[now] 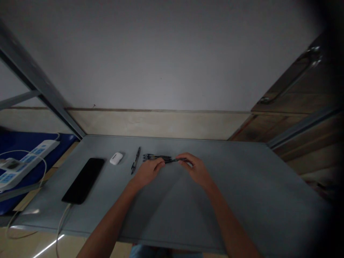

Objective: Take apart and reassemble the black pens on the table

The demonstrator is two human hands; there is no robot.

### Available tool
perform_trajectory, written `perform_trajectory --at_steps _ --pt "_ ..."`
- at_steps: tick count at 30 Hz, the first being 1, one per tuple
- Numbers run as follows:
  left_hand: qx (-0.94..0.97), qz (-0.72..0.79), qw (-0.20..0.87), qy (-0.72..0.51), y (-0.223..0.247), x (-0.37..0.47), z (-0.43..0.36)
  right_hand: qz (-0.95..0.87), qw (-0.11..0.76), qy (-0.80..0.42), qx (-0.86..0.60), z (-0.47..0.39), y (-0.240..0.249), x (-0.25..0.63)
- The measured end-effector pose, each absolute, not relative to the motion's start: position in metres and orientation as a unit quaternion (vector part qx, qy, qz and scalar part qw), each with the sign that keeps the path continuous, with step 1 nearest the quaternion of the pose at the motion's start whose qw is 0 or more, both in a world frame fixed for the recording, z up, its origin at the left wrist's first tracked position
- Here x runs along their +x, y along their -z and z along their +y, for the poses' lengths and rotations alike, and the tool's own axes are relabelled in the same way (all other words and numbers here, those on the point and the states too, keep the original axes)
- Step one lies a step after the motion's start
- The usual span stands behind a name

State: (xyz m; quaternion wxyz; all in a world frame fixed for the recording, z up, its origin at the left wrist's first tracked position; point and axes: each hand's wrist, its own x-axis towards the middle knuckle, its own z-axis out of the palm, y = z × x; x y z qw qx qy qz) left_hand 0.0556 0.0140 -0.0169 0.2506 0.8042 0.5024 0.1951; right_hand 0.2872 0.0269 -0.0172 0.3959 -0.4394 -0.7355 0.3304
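My left hand (pixel 149 171) and my right hand (pixel 195 168) face each other over the middle of the grey table. Between them runs a thin dark pen (pixel 172 161), pinched at its left end by my left fingers and at its right end by my right fingers. Just behind my left hand lies a small group of dark pens (pixel 154 156), side by side and partly covered by that hand. Farther left, a single black pen (pixel 135 160) lies apart, slanting away from me.
A black phone (pixel 84 181) with a white cable (pixel 62 218) and a white earbud case (pixel 116 158) rest on the table's left side. Beyond the left edge sits a white power strip (pixel 27 163) on a blue surface. A wall (pixel 161 123) borders the back; wooden panels with a metal handle (pixel 290 80) stand right.
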Motion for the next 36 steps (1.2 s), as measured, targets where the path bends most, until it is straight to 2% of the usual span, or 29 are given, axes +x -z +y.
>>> perform_trajectory --at_steps 7,12,23,31,36 --pt "0.803 0.542 0.170 -0.178 0.015 0.054 0.015 -0.708 0.397 -0.283 -0.511 0.032 0.018 0.298" --pt "0.778 0.576 0.156 -0.198 0.014 0.053 0.015 -0.674 0.424 -0.249 -0.552 0.037 0.027 0.300" --pt "0.735 0.588 0.199 -0.272 0.014 0.057 0.015 -0.664 0.423 -0.282 -0.548 0.033 0.029 0.287" --pt "0.671 0.582 0.329 -0.320 0.022 0.065 0.016 -0.688 0.404 -0.329 -0.505 0.022 0.023 0.274" --pt "0.672 0.561 0.358 -0.325 0.027 0.069 0.014 -0.710 0.401 -0.321 -0.482 0.016 0.020 0.266"
